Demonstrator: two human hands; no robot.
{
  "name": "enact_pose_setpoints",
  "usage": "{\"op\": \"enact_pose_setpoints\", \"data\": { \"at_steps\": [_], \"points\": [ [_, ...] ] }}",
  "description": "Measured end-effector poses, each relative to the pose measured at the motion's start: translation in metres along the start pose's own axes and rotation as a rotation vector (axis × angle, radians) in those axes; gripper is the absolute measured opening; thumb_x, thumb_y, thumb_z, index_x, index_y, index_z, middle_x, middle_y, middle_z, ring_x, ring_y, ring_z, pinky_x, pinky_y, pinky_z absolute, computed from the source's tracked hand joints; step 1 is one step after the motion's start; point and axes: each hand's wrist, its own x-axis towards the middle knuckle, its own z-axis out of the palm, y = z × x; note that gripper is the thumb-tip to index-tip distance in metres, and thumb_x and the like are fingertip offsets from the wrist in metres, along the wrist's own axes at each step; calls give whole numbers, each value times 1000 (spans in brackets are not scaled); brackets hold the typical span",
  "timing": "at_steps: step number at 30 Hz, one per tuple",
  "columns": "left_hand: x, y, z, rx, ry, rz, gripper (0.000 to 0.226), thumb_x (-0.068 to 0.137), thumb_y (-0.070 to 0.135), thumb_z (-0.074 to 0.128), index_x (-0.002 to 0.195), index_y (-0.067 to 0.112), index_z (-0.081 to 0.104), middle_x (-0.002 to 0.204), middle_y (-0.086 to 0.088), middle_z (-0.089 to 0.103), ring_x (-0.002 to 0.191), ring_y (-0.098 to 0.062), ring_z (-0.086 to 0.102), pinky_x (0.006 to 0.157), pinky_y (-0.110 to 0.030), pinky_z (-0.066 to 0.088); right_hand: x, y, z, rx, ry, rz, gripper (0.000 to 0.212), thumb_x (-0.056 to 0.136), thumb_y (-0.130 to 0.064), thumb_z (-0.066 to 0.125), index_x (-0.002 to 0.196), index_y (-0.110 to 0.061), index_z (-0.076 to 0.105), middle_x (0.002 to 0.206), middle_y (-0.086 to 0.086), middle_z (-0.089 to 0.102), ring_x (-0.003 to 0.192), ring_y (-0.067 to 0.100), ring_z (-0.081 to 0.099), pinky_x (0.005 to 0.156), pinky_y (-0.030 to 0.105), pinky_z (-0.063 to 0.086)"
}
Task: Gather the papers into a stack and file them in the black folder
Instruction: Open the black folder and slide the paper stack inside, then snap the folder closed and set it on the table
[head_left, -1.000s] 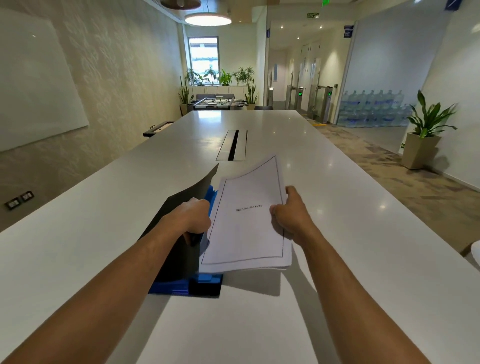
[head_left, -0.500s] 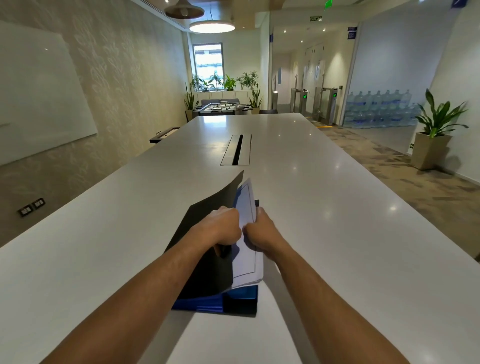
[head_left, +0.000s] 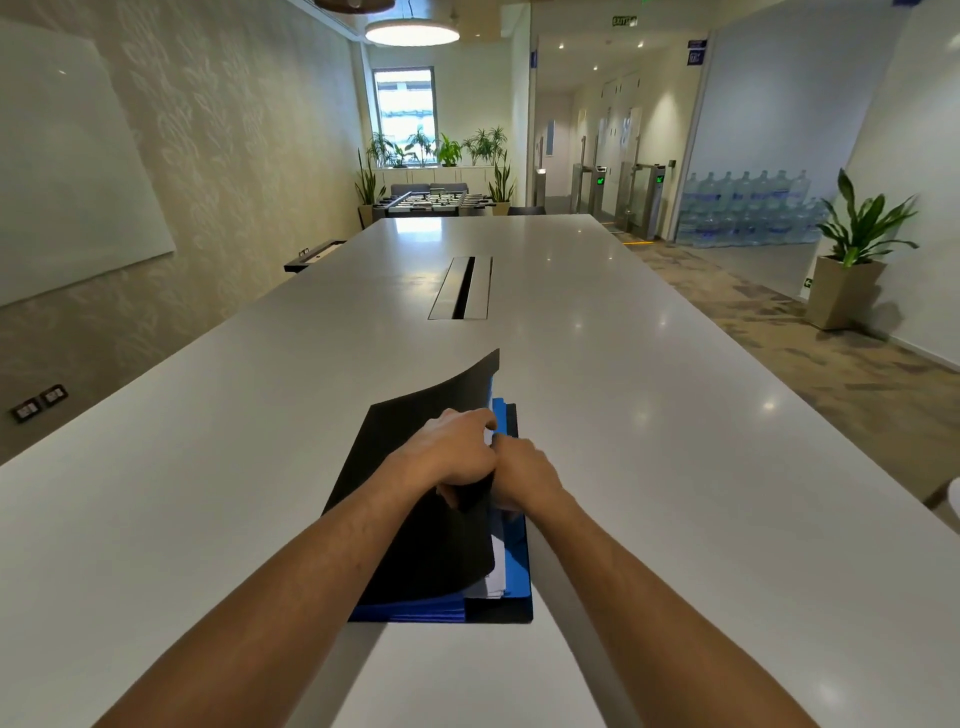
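Note:
The black folder (head_left: 415, 545) with blue inner pockets lies on the white table (head_left: 675, 467) in front of me. My left hand (head_left: 452, 452) grips its black front cover and holds it lifted and curled back to the left. The white papers (head_left: 491, 579) sit almost wholly inside, under the cover; only a near corner and a sliver of their right edge show. My right hand (head_left: 524, 475) rests against the papers' right edge, touching my left hand. Its fingers are curled inward, and their tips are hidden under the cover.
A metal cable slot (head_left: 462, 288) is set into the table further ahead. A table-football game (head_left: 431, 202) stands beyond the far end. A potted plant (head_left: 852, 260) and stacked water bottles (head_left: 748, 208) are at the right, a whiteboard (head_left: 67, 171) on the left wall.
The papers, held flat and open to view a second ago, have gone under the black cover. My right hand has moved left to meet my left hand. The cover has dropped lower over the papers.

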Motion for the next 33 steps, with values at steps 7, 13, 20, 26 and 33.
{"op": "enact_pose_setpoints", "data": {
  "at_steps": [7, 13, 20, 26, 33],
  "points": [
    [5, 0, 28, 80, -8, 37, 60, 89, 29, 61, 143, 33, 35, 126, -7, 55, 85, -19, 64, 72, -29, 60, -26, 28, -10, 54, 407, 68, 39, 94, -25, 60, 130, -14, 50, 127, 9, 51, 84, 20, 64, 67, 22, 43],
    [0, -11, 41, 226, 66, 160, 58, 86, 53, 59, 136, 28, 43, 111, 0, 64, 88, -13, 63, 78, -27, 52, -20, 46, 7, 266, 339, 33, 30, 93, -24, 63, 120, -14, 59, 115, 8, 64, 86, 11, 57, 78, 19, 46],
    [8, -55, 59, 7, 136, 278, 36, 87, 41, 64, 120, 26, 60, 112, 6, 63, 102, -6, 57, 96, -33, 49, -25, 44, 15, 332, 258, -103, 38, 90, -19, 66, 127, -17, 58, 122, 6, 60, 106, 17, 59, 97, 27, 47],
    [4, -71, 73, -185, 252, 352, 43, 89, 28, 65, 130, 29, 53, 124, 10, 56, 111, -1, 52, 97, -23, 44, -28, 46, 25, 222, 266, -140, 26, 94, -23, 60, 119, -19, 68, 117, 2, 61, 100, 9, 51, 86, 17, 38],
    [5, -74, 78, -75, 284, 416, 28, 94, 30, 58, 120, 24, 66, 121, 7, 64, 115, -4, 52, 103, -26, 39, -28, 44, 30, 55, 263, -165, 31, 99, -32, 51, 121, -20, 69, 118, 5, 63, 112, 18, 51, 94, 28, 44]
  ]
}}
